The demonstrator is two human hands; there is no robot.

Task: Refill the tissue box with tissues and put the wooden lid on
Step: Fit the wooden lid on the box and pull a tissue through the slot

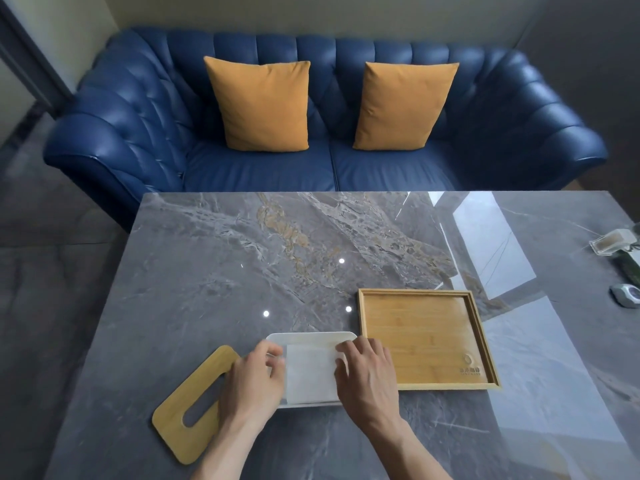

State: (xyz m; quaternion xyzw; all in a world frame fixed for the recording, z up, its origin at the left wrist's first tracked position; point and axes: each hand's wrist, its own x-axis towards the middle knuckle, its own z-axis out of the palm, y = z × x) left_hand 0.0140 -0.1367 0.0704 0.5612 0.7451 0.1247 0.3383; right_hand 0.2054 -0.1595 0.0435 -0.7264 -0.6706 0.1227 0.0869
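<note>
A white tissue box (311,337) sits open near the front of the marble table. A white stack of tissues (310,374) lies inside it. My left hand (254,379) rests on the stack's left edge, fingers curled over it. On the stack's right edge lies my right hand (369,372), fingers pressed down. The wooden lid (188,407), with a long slot, lies flat on the table to the left of the box, partly under my left wrist.
A shallow wooden tray (426,337) lies empty right of the box, touching it. Small glass items (613,240) and a silver object (627,295) sit at the table's right edge. Behind the grey marble table (242,254) stands a blue sofa (325,164) with two orange cushions.
</note>
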